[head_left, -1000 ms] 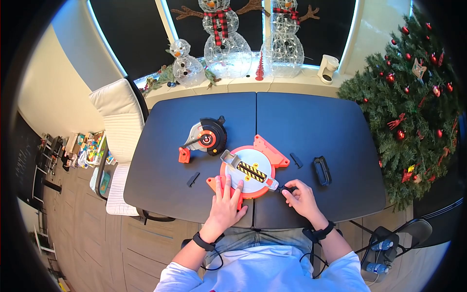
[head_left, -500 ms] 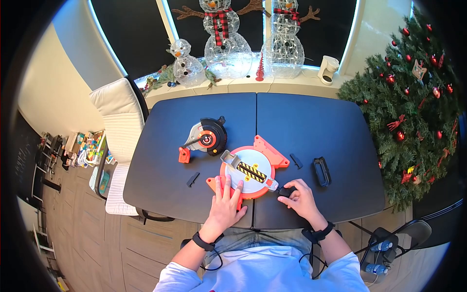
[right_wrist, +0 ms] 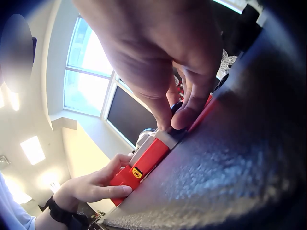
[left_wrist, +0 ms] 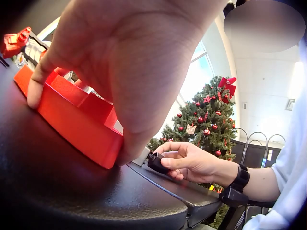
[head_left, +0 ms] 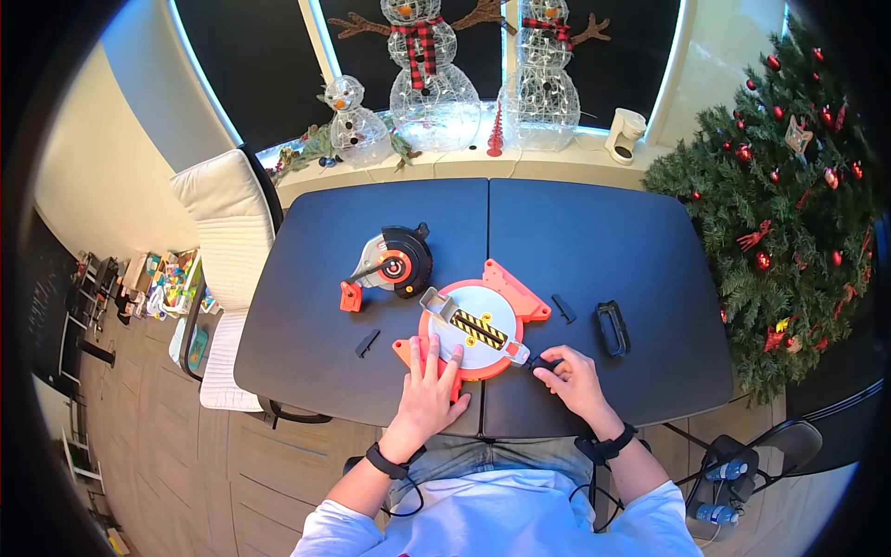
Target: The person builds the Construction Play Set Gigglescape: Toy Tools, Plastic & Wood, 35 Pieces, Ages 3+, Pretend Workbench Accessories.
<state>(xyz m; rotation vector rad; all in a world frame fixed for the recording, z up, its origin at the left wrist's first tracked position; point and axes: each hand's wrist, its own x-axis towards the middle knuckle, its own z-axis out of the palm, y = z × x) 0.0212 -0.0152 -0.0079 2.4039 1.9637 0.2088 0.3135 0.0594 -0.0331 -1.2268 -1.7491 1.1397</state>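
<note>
- We see a round orange and grey toy base lying on the dark counter, toward its near edge.
- The left hand rests on the base's near left side, fingers straight and apart.
- The right hand pinches a black knob at the base's right end.
- Farther left, we see a toy saw.

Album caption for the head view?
Left hand on an orange-and-grey toy base, right hand pinching a black part at its edge.

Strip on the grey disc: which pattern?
Yellow-and-black diagonal stripes on the strip, clearest in the head view.
</note>
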